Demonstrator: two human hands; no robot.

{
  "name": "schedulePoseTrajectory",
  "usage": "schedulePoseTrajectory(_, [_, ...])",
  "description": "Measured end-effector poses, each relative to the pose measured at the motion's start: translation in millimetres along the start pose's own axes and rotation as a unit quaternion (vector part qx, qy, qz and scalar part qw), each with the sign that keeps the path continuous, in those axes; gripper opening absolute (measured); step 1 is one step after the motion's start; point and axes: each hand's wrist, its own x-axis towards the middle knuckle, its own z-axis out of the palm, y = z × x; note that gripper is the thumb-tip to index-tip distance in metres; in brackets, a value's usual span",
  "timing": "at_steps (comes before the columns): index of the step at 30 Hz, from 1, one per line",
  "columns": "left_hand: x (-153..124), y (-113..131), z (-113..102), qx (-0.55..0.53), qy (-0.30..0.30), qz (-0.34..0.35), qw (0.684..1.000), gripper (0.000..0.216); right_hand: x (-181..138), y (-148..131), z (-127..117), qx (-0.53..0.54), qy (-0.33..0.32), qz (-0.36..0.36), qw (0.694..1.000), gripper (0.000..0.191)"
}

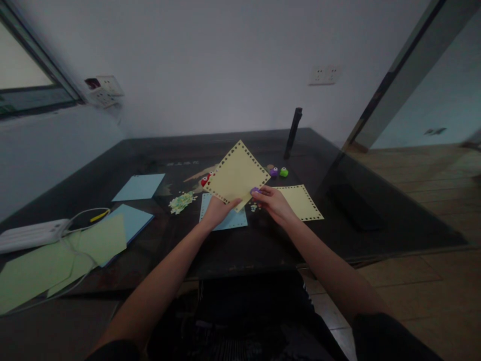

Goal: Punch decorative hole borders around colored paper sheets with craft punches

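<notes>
My left hand (220, 210) pinches a yellow paper square (240, 173) by its near corner, holding it tilted above the table. Small punched holes run along the edges of this sheet. My right hand (276, 204) is closed round a small purple craft punch (255, 190), set at the sheet's lower right edge. Below lies a light blue sheet (233, 220) with a punched border, partly hidden by my left hand. Another yellow sheet (300, 201), also hole-edged, rests beside my right hand. Small paper bits (255, 206) are scattered beneath the punch.
Behind the held sheet sit a red punch (205, 180), a second purple punch (274, 172) and a green punch (284, 172). Paper confetti (182, 201) is heaped to the left, near blue sheets (139, 187), green sheets (101, 239) and a white power strip (33, 235). A black post (293, 133) stands behind.
</notes>
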Motion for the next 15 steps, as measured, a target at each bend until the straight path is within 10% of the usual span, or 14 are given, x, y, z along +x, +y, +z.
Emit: schedulePoseTrajectory(15, [0.1,-1.4,0.7,-0.007,-0.003,-0.001,1.000,0.048,0.5,0.8,0.5,0.018,0.012,0.002,1.000,0.029])
